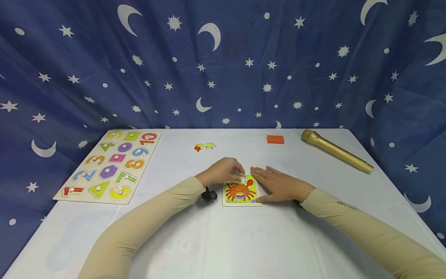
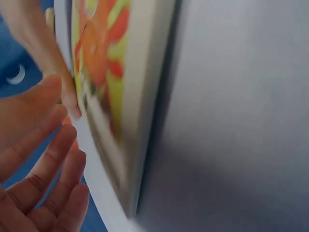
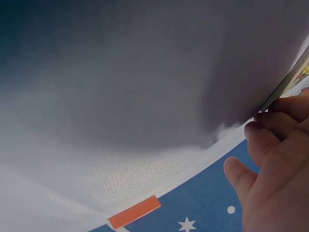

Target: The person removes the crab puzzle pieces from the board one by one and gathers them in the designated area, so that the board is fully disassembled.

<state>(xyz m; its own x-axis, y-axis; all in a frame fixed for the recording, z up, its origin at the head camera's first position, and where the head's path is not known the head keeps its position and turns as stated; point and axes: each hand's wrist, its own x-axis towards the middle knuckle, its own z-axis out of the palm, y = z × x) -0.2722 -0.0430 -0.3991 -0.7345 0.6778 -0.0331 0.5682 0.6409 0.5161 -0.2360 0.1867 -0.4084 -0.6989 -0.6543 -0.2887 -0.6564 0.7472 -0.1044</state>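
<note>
A square crab puzzle (image 1: 240, 192) in a pale wooden frame lies on the white table between the hands; a gap shows near its top edge. The left hand (image 1: 224, 170) hovers over the puzzle's upper left with fingers loosely bent. In the left wrist view nothing shows between the left hand's thumb and fingers (image 2: 53, 159). Against the puzzle's right edge rests the right hand (image 1: 278, 185), its fingers extended; the right wrist view shows its fingertips (image 3: 263, 118) at the frame. Farther back lie loose puzzle pieces (image 1: 205, 146), yellow-green and red.
At the left lies a wooden number-and-shape board (image 1: 104, 166) with knobbed pieces. An orange block (image 1: 275, 139) sits toward the back edge, and a gold microphone (image 1: 336, 151) lies at the back right. A blue curtain (image 1: 223, 69) with moons and stars hangs behind the table.
</note>
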